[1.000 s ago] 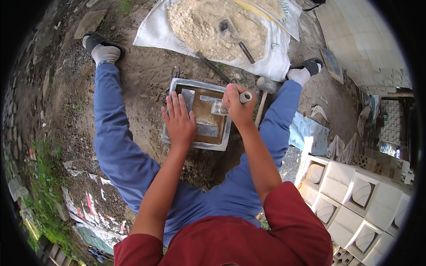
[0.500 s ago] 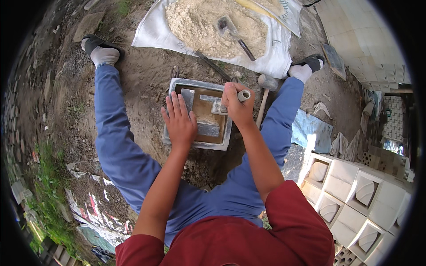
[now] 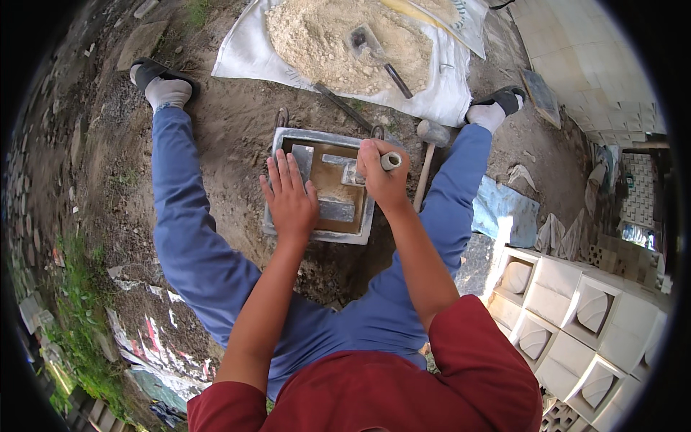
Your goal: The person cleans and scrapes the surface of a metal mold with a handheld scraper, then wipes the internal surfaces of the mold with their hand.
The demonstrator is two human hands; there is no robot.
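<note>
Between the person's legs (image 3: 194, 245), a rectangular metal mould (image 3: 366, 216) lies on the bare ground (image 3: 230, 137), holding flat metal plates (image 3: 337, 210). The left hand (image 3: 292, 205) lies open, palm down, across the mould's left edge, fingertips toward its far left corner. The right hand (image 3: 384, 176) is closed around a hollow tube handle (image 3: 391, 160) at the right edge, beside a small metal piece (image 3: 349, 171). Right of the mould lies a mallet (image 3: 433, 134). Beyond the far edge, a dark metal bar (image 3: 340, 106) reaches toward a white sack (image 3: 237, 54), spread under a heap of pale sandy material (image 3: 317, 47); a dark-handled scoop (image 3: 358, 43) rests on the heap.
</note>
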